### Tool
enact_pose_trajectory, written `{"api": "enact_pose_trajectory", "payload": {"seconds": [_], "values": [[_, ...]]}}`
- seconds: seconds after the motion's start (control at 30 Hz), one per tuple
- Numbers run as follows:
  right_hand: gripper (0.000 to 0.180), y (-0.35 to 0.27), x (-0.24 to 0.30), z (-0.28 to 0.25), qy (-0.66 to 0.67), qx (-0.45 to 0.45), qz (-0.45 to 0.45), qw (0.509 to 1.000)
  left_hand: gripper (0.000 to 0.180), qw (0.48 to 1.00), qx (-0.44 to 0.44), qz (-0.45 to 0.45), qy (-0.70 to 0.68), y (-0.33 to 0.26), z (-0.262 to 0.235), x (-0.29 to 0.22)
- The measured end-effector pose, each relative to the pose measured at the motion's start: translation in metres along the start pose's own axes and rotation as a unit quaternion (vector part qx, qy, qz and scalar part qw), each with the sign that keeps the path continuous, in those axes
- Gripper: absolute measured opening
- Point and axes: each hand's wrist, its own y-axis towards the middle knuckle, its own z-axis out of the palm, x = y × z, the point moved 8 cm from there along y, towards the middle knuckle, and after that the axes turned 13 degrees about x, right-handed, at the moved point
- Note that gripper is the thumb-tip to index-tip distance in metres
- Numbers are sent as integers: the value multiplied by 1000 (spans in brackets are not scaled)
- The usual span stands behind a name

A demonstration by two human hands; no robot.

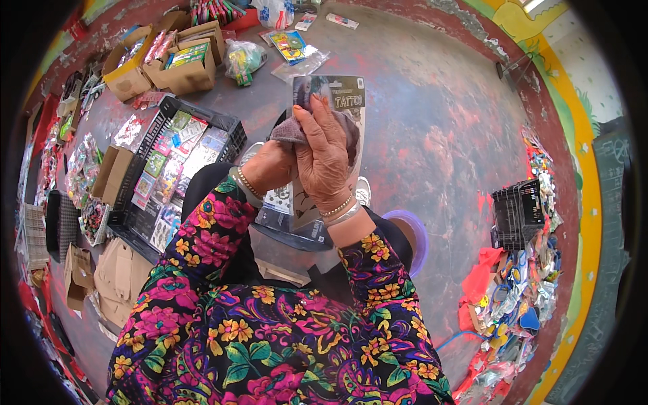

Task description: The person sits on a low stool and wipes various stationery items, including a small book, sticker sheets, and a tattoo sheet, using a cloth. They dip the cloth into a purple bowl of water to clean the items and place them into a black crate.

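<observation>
In front of me stands a long flat card pack (347, 101) with a hanging hole at its top and a dark printed face. My right hand (324, 152) presses a greyish-purple cloth (351, 131) against it, fingers stretched upward over the cloth. At the pack's left edge, my left hand (268, 165) is closed, its fingers curled inward and partly hidden; it seems to grip the pack. Below my hands, between my knees, sits a dark container (290, 233) with more printed packs (278, 199) in it.
On the left, a black crate (239, 131) holds several colourful flat packs. Cardboard boxes (192, 77) of goods stand beyond it. A purple round rim (422, 243) is by my right knee. Far right, another black crate (516, 212) stands beside heaped mixed items (513, 310).
</observation>
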Motion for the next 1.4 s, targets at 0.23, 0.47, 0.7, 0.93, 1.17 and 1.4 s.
{"api": "enact_pose_trajectory", "payload": {"seconds": [0.23,0.47,0.7,0.93,1.17,1.4], "values": [[42,-10,-68,-13,52,-78,160,983,46,691,-131,-81,-707,5,-9,-17],[52,-22,25,31,-26,106,-11,994,50,489,-54,64,-868,15,-19,-8],[45,-9,-42,-7,-109,-66,108,986,41,535,-148,63,-829,13,-22,-3],[33,-35,-103,9,648,-42,338,681,41,574,-168,16,-801,13,-36,-13],[18,-42,-130,0,640,-168,309,683,54,594,-153,51,-788,9,-32,-19],[24,-35,-122,-30,348,-175,286,875,40,619,-114,-103,-771,10,7,-5]]}}
